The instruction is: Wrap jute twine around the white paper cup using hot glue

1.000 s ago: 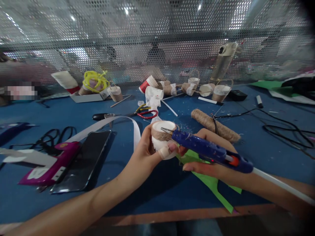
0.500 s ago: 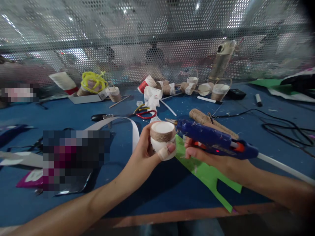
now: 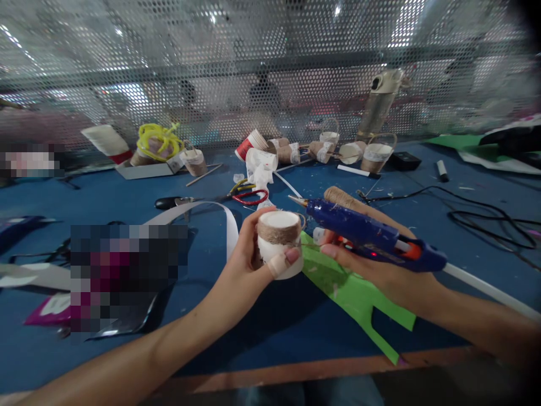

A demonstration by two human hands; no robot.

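My left hand (image 3: 253, 262) is wrapped round a small white paper cup (image 3: 279, 243), held upside down, with a band of brown twine wound round its top part. A bandage covers the thumb tip pressed on the cup. My right hand (image 3: 372, 270) grips a blue glue gun (image 3: 372, 235) with an orange trigger and a white glue stick out the back. Its metal nozzle points left, just right of and above the cup, apart from it. A green paper cut-out (image 3: 355, 293) lies on the blue table under both hands.
A roll of twine (image 3: 342, 199) lies behind the glue gun. Red-handled scissors (image 3: 249, 195), a white paper strip (image 3: 198, 211), several twine-wrapped cups (image 3: 372, 158) and a bottle (image 3: 380, 104) sit further back before a perforated metal screen. Black cables (image 3: 486, 217) run at right.
The glue gun nozzle has lifted off the cup's twine band and drawn back to the right. My left hand has kept the cup in nearly the same place.
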